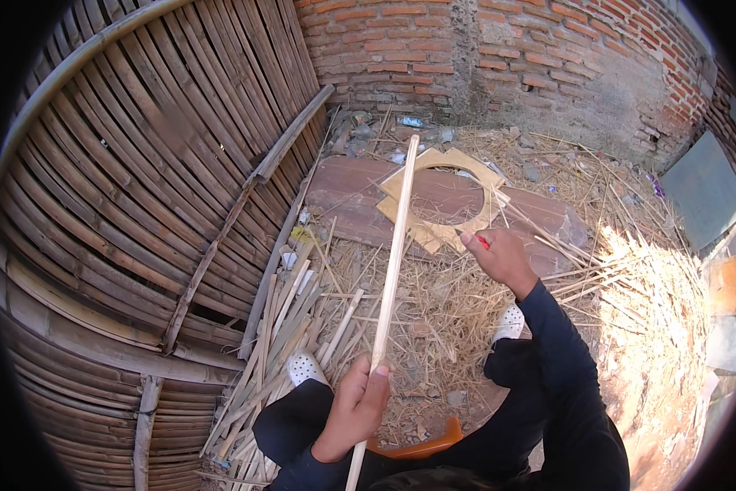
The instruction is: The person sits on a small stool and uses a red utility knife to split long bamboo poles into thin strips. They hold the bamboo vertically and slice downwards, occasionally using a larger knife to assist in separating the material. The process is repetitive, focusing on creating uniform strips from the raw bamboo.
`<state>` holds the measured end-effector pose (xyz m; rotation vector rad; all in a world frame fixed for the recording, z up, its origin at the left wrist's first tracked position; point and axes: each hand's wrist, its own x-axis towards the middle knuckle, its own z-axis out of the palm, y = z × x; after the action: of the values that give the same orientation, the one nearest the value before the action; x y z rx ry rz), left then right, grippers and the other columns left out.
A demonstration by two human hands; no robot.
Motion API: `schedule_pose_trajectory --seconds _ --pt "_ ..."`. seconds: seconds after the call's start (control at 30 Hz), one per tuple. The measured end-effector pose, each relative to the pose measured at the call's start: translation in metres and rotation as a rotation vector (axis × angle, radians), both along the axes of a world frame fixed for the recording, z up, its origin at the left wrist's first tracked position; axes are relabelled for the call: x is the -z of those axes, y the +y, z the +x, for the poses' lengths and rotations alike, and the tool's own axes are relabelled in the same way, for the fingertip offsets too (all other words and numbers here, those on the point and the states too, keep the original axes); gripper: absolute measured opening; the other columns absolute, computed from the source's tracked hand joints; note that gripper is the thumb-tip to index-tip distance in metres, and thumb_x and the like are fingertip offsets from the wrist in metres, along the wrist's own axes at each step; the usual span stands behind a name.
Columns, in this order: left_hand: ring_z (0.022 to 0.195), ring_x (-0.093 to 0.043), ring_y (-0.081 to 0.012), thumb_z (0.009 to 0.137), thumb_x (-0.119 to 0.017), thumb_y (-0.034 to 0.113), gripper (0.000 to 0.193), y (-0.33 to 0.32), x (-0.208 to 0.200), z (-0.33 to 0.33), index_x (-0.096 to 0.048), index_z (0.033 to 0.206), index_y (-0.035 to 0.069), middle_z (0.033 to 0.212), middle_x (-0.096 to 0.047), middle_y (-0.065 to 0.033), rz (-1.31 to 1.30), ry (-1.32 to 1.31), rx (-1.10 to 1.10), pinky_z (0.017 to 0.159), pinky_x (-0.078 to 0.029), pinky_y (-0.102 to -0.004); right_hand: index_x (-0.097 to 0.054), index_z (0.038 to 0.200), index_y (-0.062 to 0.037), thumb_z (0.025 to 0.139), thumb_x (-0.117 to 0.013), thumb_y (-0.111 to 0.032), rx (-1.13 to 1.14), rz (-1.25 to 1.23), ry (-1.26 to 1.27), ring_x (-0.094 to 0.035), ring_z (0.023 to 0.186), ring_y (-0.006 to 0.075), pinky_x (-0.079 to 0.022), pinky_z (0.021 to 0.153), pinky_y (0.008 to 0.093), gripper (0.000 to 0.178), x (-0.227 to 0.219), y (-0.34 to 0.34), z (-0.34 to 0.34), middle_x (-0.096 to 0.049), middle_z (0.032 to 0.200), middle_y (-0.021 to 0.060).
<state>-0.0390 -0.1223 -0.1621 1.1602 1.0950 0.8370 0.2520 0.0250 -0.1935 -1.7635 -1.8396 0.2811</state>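
Head view showed my left hand (357, 409) gripping the strip (396, 254) low, likely to leave its upper length free, my right hand (500, 260) closed around something red (484, 243), mostly hidden.

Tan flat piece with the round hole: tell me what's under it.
Through its hole, part of the reddish-brown board shows. Whatever the tan piece itself covers can't be seen; the pale stick blocks part of its left side.

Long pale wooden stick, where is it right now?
In the head view, the long pale wooden stick slants up near the middle, gripped in the left hand, its upper part crossing in front of the left side of the round-holed board.
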Motion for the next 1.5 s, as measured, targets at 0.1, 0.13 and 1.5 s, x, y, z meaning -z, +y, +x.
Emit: schedule_pose_trajectory --seconds 0.1,0.13,1.5 --pt "0.047 -0.031 -0.0024 0.101 -0.043 0.023 0.018 0.034 -0.020 0.013 -0.049 0.099 0.006 0.059 -0.038 0.0055 -0.045 -0.115 0.009 0.043 -0.026 -0.0205 -0.061 0.062 -0.0071 0.084 -0.054 -0.060 -0.275 0.142 0.011 -0.057 0.052 0.0341 -0.042 0.049 0.0426 0.058 -0.009 -0.030 -0.046 -0.056 0.054 0.0146" --pt "0.045 -0.030 -0.0037 0.101 -0.041 0.024 0.019 0.043 -0.024 0.017 -0.048 0.099 0.007 0.058 -0.038 0.0044 -0.056 -0.126 0.024 0.042 -0.026 -0.0213 -0.061 0.061 -0.0080 0.083 -0.055 -0.060 -0.336 0.184 0.033 -0.057 0.051 0.0333 -0.042 0.048 0.0420 0.057 -0.007 -0.034 -0.057 -0.056 0.054 0.0135" --pt "0.054 -0.049 -0.0395 0.097 -0.045 0.015 0.016 0.030 0.000 0.012 -0.039 0.091 0.002 0.060 -0.047 -0.0188 0.323 0.385 0.068 0.052 -0.036 -0.0442 -0.050 0.053 -0.0090 0.075 -0.053 -0.072 -0.264 0.316 -0.066 -0.052 0.045 0.0326 -0.039 0.043 0.0422 0.067 0.024 0.009 -0.071 -0.047 0.047 0.0100"
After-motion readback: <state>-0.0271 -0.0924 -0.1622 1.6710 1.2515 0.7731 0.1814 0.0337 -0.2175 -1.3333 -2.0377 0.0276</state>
